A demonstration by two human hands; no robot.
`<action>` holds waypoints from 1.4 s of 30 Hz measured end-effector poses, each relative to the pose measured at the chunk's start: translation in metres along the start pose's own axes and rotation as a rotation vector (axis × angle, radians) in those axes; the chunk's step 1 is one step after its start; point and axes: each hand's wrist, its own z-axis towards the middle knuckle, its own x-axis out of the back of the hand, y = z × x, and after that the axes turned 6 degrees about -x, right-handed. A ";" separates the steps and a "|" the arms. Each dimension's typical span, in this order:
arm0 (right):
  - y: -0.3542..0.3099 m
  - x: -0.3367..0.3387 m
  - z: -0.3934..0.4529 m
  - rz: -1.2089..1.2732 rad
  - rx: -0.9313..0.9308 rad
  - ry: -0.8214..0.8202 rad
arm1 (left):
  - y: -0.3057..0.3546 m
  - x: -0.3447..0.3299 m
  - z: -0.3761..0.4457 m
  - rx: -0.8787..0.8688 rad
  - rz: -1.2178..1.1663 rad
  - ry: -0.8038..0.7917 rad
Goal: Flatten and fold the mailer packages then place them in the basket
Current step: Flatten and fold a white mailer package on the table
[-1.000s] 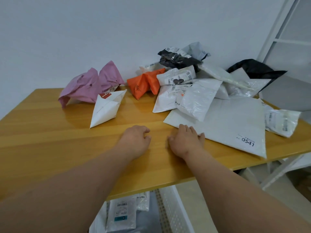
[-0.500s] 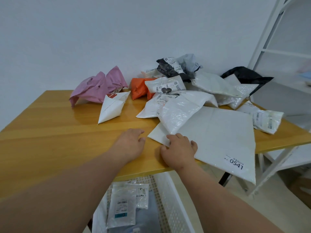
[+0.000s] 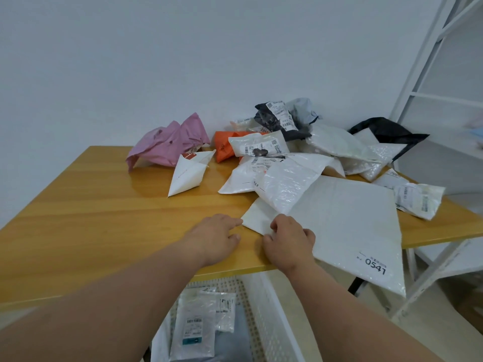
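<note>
A large flat white mailer (image 3: 345, 226) labelled 0541 lies on the wooden table (image 3: 91, 226), its near end hanging over the front edge. My right hand (image 3: 288, 240) sits on its near left corner with fingers curled, gripping the edge. My left hand (image 3: 214, 237) rests on the table just left of that corner, fingers relaxed and fingertips reaching the mailer's tip. Behind lies a heap of crumpled mailers: white bubble mailer (image 3: 285, 184), pink (image 3: 167, 142), orange (image 3: 224, 147), black (image 3: 274, 121). A white perforated basket (image 3: 264, 301) stands under the table with folded mailers (image 3: 198, 327) inside.
A folded white paper bag (image 3: 187, 176) lies left of the heap. A white shelf frame (image 3: 428, 82) stands at the right, close to the table. A small labelled white packet (image 3: 415, 199) lies at the table's right edge. A wall runs behind the table.
The large white mailer has slid toward me and left, now overhanging the front edge. My right hand moved onto its corner and my left hand stayed beside it.
</note>
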 end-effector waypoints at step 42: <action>-0.025 0.063 0.008 0.374 -0.471 0.036 | -0.014 0.020 -0.001 0.473 -0.888 0.369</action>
